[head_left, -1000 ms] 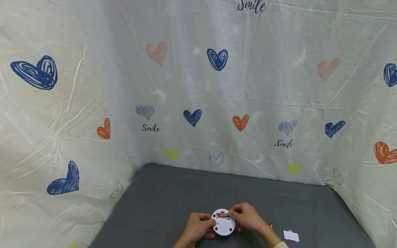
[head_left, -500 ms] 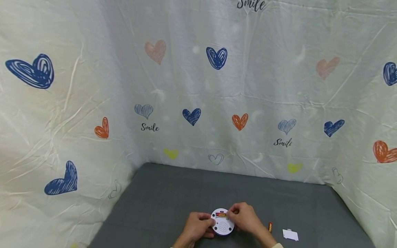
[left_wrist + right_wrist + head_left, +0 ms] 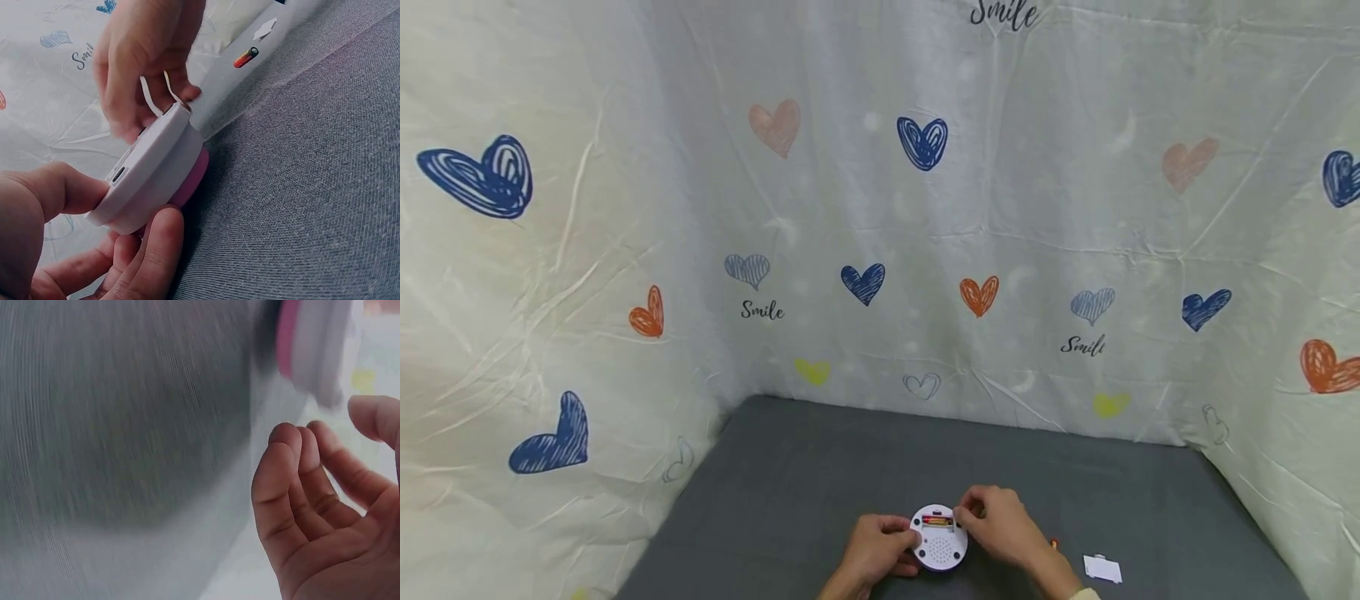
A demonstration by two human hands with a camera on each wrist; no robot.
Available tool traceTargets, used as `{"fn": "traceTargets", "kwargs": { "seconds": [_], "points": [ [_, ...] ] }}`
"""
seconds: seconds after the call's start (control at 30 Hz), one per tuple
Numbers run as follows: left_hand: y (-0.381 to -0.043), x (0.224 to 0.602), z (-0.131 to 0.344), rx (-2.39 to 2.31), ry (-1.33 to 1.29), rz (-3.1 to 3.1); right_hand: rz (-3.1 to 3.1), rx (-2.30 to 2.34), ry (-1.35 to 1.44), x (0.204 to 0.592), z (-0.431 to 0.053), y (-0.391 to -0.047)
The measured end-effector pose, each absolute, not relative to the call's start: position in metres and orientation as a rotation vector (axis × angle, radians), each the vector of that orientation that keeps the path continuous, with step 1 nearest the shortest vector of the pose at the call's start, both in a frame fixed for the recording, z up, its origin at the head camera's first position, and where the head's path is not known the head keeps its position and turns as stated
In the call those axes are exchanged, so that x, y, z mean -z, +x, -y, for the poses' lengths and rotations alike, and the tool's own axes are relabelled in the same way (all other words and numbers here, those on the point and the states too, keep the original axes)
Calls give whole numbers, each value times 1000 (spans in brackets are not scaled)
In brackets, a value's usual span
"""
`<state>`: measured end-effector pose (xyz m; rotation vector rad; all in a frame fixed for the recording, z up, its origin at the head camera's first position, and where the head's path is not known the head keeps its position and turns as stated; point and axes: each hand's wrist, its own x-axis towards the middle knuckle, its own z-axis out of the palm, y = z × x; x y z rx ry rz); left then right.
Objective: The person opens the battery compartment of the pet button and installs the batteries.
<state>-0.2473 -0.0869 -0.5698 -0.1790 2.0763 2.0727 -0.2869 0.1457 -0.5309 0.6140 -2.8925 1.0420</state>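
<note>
While gripped by left hand (image 3: 877, 547), round white device (image 3: 938, 552) with installed battery (image 3: 937, 522). Right hand (image 3: 1000, 521) just drawn off that battery to device's right edge, loosely bent, seemingly empty: battery apparently seated. Right of device: loose battery (image 3: 245, 57), white cover (image 3: 1102, 569).

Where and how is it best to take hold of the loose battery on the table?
I would pinch both long sides of the loose battery, at its middle, from above: it is a slim cylinder lying on its side on the table.
</note>
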Motion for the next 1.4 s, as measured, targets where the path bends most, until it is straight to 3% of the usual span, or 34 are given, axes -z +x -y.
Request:
{"fn": "traceTargets", "kwargs": {
  "seconds": [0.37, 0.63, 0.73, 0.9, 0.97, 1.2, 1.4],
  "points": [
    [-247, 567, 86, -2073, -190, -2061, 2936, -832, 541, 488, -201, -293],
    [-246, 568, 86, -2087, -169, -2061, 3079, -768, 794, 487, -237, -294],
    [-246, 567, 86, -2082, -177, -2065, 3106, -722, 924, 520, -260, -312],
    [-246, 566, 86, -2076, -177, -2074, 3085, -646, 1070, 606, -310, -357],
    [-246, 566, 86, -2077, -176, -2075, 3080, -629, 1096, 615, -315, -357],
    [-246, 568, 87, -2083, -171, -2070, 2835, -539, 1310, 571, -290, -311],
    [-245, 568, 87, -2099, -153, -2067, 2913, -492, 1226, 534, -269, -281]
  ]
}}
